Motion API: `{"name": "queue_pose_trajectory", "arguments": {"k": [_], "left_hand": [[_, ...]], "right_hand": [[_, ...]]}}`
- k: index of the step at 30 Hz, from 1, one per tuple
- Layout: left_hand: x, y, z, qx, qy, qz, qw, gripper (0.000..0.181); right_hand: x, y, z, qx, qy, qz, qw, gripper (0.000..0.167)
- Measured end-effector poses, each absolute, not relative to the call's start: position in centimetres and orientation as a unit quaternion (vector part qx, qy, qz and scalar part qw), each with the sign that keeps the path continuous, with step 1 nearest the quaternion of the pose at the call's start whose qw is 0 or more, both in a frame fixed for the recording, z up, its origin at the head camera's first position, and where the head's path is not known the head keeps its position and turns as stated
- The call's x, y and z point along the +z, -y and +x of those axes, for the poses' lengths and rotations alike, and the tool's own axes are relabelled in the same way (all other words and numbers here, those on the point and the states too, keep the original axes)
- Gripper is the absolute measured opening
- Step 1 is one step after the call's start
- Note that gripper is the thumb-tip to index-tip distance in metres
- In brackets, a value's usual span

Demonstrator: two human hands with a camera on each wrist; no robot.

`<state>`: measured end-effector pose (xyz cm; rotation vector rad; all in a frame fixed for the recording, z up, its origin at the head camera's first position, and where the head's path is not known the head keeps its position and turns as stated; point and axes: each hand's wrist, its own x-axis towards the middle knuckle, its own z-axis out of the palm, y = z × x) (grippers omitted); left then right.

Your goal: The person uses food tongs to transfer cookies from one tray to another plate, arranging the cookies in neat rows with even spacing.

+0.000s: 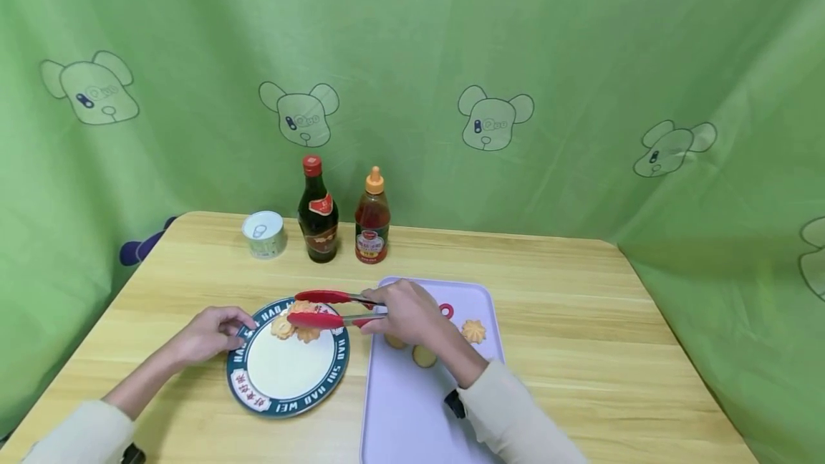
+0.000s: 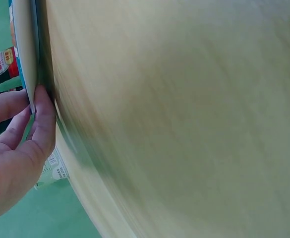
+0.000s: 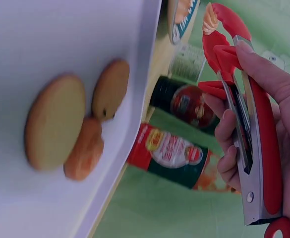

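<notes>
My left hand (image 1: pixel 209 335) pinches the left rim of a round plate (image 1: pixel 290 367) with a blue-green lettered border; the left wrist view shows thumb and fingers on either side of that rim (image 2: pixel 27 54). Red-tipped tongs (image 3: pixel 268 148) are gripped in my right hand (image 1: pixel 409 313), their tips over the plate's upper part. A ridged cookie (image 3: pixel 210 20) is between the tips. Other cookies (image 1: pixel 282 326) lie on the plate beneath and beside the tips. Under my right forearm, a lilac tray (image 1: pixel 406 407) holds several cookies, including a round one (image 1: pixel 424 356) and a star-shaped one (image 1: pixel 473 331).
Behind the plate stand a can (image 1: pixel 264 235), a dark bottle with a red cap (image 1: pixel 319 217) and a sauce bottle with an orange cap (image 1: pixel 372 220). A green curtain (image 1: pixel 412 41) hangs behind the wooden table (image 1: pixel 580 335).
</notes>
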<state>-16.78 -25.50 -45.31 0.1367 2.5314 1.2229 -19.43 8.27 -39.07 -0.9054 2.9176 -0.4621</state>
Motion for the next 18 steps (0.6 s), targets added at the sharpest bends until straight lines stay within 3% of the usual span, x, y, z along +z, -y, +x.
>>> {"name": "queue_pose_trajectory", "arguments": {"k": [18], "left_hand": [[-45.0,25.6,-16.8,0.438,-0.882,0.054,0.166,0.030]], "right_hand": [[-40.2,-4.2,-17.7,-0.121,-0.937,-0.323,0.056,0.054]]}}
